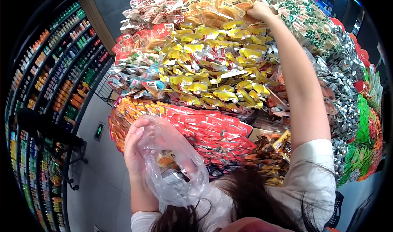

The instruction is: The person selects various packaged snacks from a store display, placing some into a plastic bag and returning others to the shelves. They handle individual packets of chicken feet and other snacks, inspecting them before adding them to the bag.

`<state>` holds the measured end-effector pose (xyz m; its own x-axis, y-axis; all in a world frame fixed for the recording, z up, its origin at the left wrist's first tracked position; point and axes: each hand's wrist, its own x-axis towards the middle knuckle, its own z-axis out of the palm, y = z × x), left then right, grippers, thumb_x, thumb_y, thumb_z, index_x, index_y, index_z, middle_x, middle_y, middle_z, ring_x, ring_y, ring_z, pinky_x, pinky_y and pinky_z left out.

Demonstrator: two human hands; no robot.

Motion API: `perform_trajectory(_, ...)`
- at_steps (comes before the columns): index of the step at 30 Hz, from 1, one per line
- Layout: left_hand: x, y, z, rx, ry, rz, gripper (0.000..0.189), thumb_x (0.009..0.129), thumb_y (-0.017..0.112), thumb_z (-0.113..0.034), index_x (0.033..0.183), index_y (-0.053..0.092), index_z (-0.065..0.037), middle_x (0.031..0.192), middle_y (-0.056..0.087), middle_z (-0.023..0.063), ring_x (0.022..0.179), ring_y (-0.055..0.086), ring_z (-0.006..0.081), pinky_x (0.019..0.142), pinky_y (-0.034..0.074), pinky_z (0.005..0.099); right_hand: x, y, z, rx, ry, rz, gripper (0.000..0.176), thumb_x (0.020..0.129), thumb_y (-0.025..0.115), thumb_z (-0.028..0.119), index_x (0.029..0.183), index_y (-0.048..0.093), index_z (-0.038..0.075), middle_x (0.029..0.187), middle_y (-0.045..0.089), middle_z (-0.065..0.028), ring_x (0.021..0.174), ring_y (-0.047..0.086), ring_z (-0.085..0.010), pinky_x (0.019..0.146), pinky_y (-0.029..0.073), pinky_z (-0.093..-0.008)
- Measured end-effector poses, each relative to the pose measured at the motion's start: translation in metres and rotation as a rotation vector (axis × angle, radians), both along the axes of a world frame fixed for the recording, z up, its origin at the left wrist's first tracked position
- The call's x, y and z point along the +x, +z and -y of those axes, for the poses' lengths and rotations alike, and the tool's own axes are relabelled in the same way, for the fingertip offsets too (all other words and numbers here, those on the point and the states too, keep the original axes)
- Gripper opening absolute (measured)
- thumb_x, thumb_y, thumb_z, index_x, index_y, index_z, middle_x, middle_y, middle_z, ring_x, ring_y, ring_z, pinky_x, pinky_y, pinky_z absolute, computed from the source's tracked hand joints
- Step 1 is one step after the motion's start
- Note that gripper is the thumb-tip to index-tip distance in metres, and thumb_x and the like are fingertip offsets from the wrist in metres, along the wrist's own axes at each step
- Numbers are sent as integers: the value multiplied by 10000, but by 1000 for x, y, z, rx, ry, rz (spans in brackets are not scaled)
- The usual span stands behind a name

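Note:
My left hand [134, 144] grips the rim of a clear plastic bag [153, 178], which hangs with its mouth open in front of my body. Inside the bag lie a few small packets, one orange-tan [166, 160] and some silvery [174, 180]. Stretched far forward, my right hand [260, 12] is at the back of the display with its fingers pinched together among tan-orange snack packets [225, 4]. Its fingertips touch the packets there; the exact hold is small and partly hidden.
Yellow packets [213, 60] fill the middle of the heaped display, red packets [204, 125] its nearer tier. White-and-green packets [307, 27] and silver packets [344, 96] lie on the right. Shelves of bottles and goods [61, 80] line the left, beyond a grey tiled floor [102, 166].

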<state>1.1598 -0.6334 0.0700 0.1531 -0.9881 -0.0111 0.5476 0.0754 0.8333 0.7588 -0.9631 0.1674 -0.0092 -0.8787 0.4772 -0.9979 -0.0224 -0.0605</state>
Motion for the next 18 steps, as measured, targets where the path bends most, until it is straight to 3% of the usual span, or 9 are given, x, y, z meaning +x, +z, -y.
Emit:
perform_trajectory(2,7,-6,4,-25,-71,-12,254,823,517,-176,1019,540,-16,902,607,67,655,579,83,473,406,173,2,-9,4,-229,-29,141,302,749,594,257,757,668,-35,710,665,-154,634,658,-273,649,528,-319)
perform_trajectory(4,10,-9,5,-46,-142,-20,254,822,516,-175,1018,539,-16,905,606,68,643,572,80,468,399,172,-4,-6,1,-216,-91,132,325,744,597,287,773,675,-27,700,669,-135,669,667,-248,678,525,-317)
perform_trajectory(7,9,-5,1,-32,-121,-24,251,820,518,-174,1013,542,-16,904,605,69,629,559,76,462,390,170,-20,1,13,144,-51,333,310,705,615,331,761,701,38,697,675,-102,722,669,-212,689,519,-320)
perform_trajectory(10,13,-3,-7,-48,-59,-49,251,821,517,-174,1016,543,-18,883,603,61,596,539,62,445,371,164,-3,-1,16,69,-146,63,255,708,608,276,733,700,40,711,676,-109,688,664,-224,660,523,-331)
perform_trajectory(12,18,-6,-9,-66,-100,-52,244,824,516,-175,1012,545,-22,858,601,52,556,513,47,425,353,162,3,1,15,129,-120,90,231,688,613,229,721,675,9,737,660,-153,667,648,-252,629,523,-327)
perform_trajectory(14,21,-5,-12,-71,-117,-58,241,826,515,-175,1011,545,-23,845,601,50,542,504,43,418,346,161,20,23,-15,249,-196,158,384,677,651,264,974,665,20,935,668,-144,765,663,-253,686,529,-322)
perform_trajectory(16,23,-5,-13,-73,-130,-65,238,827,514,-174,1010,545,-25,833,600,47,529,495,38,411,338,161,14,33,-26,212,-145,325,423,641,675,266,974,664,6,938,660,-170,715,663,-253,637,531,-314)
perform_trajectory(17,23,-6,-13,-81,-140,-81,236,827,515,-175,1007,545,-25,830,603,48,532,499,40,412,339,160,10,44,-30,347,-89,477,564,644,713,349,1087,622,12,1158,562,-245,911,639,-317,734,529,-383)
perform_trajectory(18,23,-6,-12,-89,-153,-96,234,826,516,-175,1005,545,-26,826,606,49,534,503,42,413,340,160,17,44,-36,346,-92,471,564,644,713,349,1087,622,12,1158,562,-245,911,639,-317,734,529,-383)
